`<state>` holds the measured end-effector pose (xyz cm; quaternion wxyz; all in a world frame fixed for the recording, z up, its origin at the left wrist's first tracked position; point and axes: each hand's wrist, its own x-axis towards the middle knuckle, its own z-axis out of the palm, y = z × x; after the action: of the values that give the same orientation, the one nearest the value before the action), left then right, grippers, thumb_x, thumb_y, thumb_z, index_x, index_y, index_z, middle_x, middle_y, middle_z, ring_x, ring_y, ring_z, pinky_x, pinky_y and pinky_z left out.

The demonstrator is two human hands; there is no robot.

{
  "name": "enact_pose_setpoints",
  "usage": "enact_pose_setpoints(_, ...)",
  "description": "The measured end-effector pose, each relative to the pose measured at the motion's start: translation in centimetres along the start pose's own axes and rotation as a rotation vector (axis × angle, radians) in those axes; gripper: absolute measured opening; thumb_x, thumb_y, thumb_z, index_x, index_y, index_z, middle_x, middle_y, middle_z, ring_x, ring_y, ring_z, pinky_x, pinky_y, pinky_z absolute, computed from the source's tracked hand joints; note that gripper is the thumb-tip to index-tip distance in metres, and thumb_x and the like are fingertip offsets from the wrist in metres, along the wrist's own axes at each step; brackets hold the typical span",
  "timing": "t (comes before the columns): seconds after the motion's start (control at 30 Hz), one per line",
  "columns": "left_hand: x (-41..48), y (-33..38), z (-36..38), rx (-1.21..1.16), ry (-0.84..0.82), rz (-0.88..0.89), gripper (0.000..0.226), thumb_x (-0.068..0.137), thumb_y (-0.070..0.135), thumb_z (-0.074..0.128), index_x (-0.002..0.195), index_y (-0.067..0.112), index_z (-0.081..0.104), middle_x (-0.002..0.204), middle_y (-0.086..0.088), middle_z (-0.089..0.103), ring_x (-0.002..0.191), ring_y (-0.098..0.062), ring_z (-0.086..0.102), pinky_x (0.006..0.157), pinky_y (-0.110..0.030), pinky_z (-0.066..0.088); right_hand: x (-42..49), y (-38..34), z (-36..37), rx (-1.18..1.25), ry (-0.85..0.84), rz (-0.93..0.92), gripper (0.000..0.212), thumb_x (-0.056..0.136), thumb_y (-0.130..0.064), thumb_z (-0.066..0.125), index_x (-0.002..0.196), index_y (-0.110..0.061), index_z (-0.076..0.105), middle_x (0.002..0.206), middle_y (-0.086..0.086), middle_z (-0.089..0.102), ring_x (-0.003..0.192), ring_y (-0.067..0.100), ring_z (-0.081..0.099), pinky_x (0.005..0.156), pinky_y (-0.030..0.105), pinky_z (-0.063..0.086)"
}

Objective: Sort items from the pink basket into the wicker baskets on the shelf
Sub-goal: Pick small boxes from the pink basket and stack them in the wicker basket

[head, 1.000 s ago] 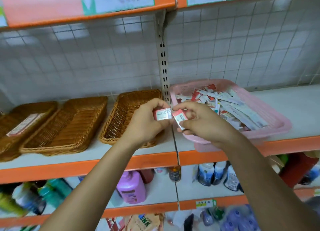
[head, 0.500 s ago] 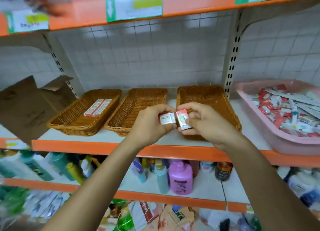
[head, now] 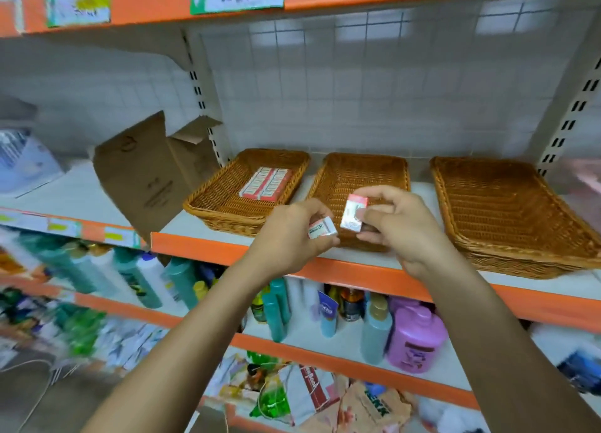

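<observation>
Three wicker baskets stand in a row on the shelf. The left basket (head: 224, 201) holds a few red-and-white boxes (head: 266, 184); the middle basket (head: 367, 175) and the right basket (head: 500, 205) show no items. My left hand (head: 289, 234) pinches a small white-and-red box (head: 322, 228) in front of the middle basket. My right hand (head: 396, 224) pinches a second small box (head: 353, 211), held upright just above the middle basket's front rim. The two boxes are apart. Only a blurred corner of the pink basket (head: 582, 179) shows at the far right.
A brown cardboard sheet (head: 153, 175) leans on the shelf left of the baskets. The orange shelf edge (head: 357, 273) runs below my hands. On the lower shelf stand bottles, among them a pink one (head: 416, 341). Bags and packets lie on the floor.
The view has swung left, so the pink basket slid almost out of sight. My hands moved from the right basket to the middle one and drew the two boxes apart.
</observation>
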<state>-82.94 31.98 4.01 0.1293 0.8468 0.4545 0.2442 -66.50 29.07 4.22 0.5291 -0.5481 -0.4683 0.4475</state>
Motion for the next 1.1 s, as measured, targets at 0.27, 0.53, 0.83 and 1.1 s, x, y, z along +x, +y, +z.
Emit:
enact_pose_setpoints(0.27,3.1,-5.3,-2.2,0.026,-0.014,0.0,0.025,0.087,0.022,0.065,0.102,0.019,0.046,0.076,0.01,0.049,0.068,-0.013,0.042,0.058,-0.023,0.024,5.8,-0.3,5.3,0.135,-0.019,-0.04,0.033,0.089,0.011,0.051,0.104,-0.018,0.058,0.088,0.007,0.064,0.082,0.016,0.066,0.069,0.027,0.059)
enact_pose_setpoints(0.53,7.6,-10.6,-3.7,0.122,-0.022,-0.049,0.024,0.092,0.027,0.055,0.108,0.016,0.041,0.083,0.004,0.049,0.075,-0.02,0.045,0.061,-0.03,0.024,12.3,-0.4,9.6,0.139,-0.073,-0.033,0.032,0.091,0.012,0.044,0.102,-0.013,0.061,0.084,0.004,0.065,0.074,0.009,0.066,0.066,0.02,0.058)
enact_pose_setpoints(0.83,10.2,-15.6,-4.1,0.164,0.024,0.032,0.043,0.085,0.04,0.064,0.118,0.018,0.048,0.089,0.009,0.051,0.075,-0.01,0.045,0.062,-0.025,0.031,16.2,0.8,13.5,0.108,-0.067,-0.003,0.028,0.098,0.003,0.037,0.095,-0.017,0.057,0.091,0.01,0.065,0.076,0.016,0.07,0.063,0.021,0.058)
enact_pose_setpoints(1.1,12.8,-20.9,-5.8,0.231,-0.007,0.133,0.033,0.089,0.035,0.061,0.118,0.021,0.058,0.106,-0.002,0.067,0.096,-0.023,0.06,0.072,-0.032,0.044,18.3,1.0,16.9,-0.508,0.004,-0.157,0.038,0.082,-0.002,0.057,0.113,-0.023,0.063,0.113,0.003,0.066,0.106,0.022,0.062,0.093,0.044,0.05)
